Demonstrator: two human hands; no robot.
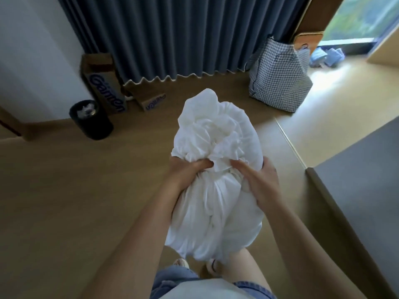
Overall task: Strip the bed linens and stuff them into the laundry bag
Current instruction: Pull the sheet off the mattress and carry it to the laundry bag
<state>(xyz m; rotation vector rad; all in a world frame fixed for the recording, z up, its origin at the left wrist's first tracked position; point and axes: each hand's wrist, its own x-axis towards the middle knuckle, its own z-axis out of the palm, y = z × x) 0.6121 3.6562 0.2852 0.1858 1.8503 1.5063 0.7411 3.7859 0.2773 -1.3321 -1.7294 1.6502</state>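
White linen bundle (216, 169), centre of frame, held above the wooden floor (64, 190) in both hands. Left hand (185, 175) on the bundle's left flank, fingers (201, 164) curled and dug into the gathered folds. Right hand (259, 184) opposite, fingers (238, 166) sunk into the same crumpled knot, thumb hooked round the right side. Both sets of fingers clamped on cloth.

Checked bag (280, 83), upper right of frame, standing on the floor before the dark blue curtain (172, 29), well apart from the bundle. Probably the laundry bag.

For a clean finish to this step:
- Keep loose tails tucked into the knot and carry the bundle compact.
- Lower it over the bag mouth narrow end first.
- Press down with flat palms rather than dropping.
- Likely snag: trailing corners catching on the bag rim.

Hard to make out:
- Outer layer of the bundle, sheet or case, not distinguishable.
- Bag contents unclear.
- Far side and underside of the bundle out of sight.
- Grey surface (356, 190), lower right, cut off by the frame edge, possibly the stripped bed.
- Lettering on the cardboard box (103, 87), upper left, blurred.
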